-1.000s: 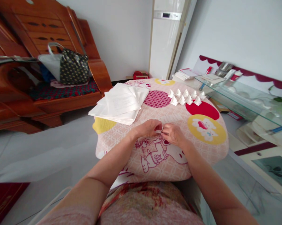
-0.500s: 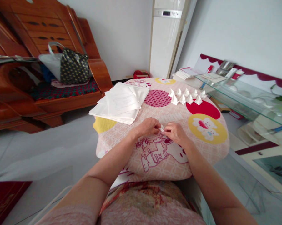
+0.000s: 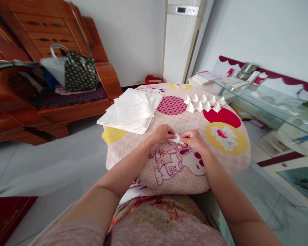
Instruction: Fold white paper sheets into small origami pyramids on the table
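Observation:
A small folded piece of white paper (image 3: 177,138) lies between my two hands, low over the cloth-covered table (image 3: 154,177). My left hand (image 3: 164,133) pinches its left end. At the right end, the fingertips of my right hand (image 3: 193,139) are closed on it. Part of the paper is hidden by my fingers. Several folded white paper pieces (image 3: 207,106) with pointed tops stand in two rows farther back on the right. To the left of them is a loose stack of white paper sheets (image 3: 133,109).
A glass shelf unit (image 3: 266,102) with papers and containers runs along the right. Behind on the left is a wooden bench (image 3: 105,75) holding a black patterned bag (image 3: 80,71). A white upright appliance (image 3: 181,41) stands at the back wall.
My hands have moved slightly apart, and more of the white folded paper shows between them. The paper rows and the stack stay where they were.

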Action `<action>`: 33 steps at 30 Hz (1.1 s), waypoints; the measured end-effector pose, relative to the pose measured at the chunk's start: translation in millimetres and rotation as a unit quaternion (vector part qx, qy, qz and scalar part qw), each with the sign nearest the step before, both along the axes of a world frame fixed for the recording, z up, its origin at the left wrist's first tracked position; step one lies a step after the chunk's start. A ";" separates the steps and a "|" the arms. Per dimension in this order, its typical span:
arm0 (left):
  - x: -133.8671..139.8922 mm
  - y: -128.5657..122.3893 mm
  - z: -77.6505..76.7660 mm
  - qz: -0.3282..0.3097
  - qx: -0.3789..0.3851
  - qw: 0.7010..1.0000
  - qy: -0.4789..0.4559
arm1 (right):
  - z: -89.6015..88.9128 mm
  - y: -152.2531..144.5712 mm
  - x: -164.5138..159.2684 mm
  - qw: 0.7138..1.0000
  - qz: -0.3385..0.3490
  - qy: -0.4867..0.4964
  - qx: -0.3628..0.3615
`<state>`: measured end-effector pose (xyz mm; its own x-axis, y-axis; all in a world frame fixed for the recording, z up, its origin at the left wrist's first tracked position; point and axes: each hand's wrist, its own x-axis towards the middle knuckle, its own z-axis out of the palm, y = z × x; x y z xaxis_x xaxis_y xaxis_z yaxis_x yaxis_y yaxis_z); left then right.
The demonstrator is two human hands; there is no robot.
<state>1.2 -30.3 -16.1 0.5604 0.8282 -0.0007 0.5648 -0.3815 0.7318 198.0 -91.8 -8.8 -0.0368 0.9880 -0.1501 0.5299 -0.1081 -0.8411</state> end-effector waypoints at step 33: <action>2.6 12.1 -8.3 -0.017 0.032 0.999 0.012 | -4.4 8.4 -6.1 0.981 0.015 -0.172 0.085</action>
<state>3.9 -18.2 -24.5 0.5882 0.8079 0.0370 0.5684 -0.4455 0.6917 191.9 -83.4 -13.2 -0.0424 0.9991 0.0090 0.7862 0.0389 -0.6167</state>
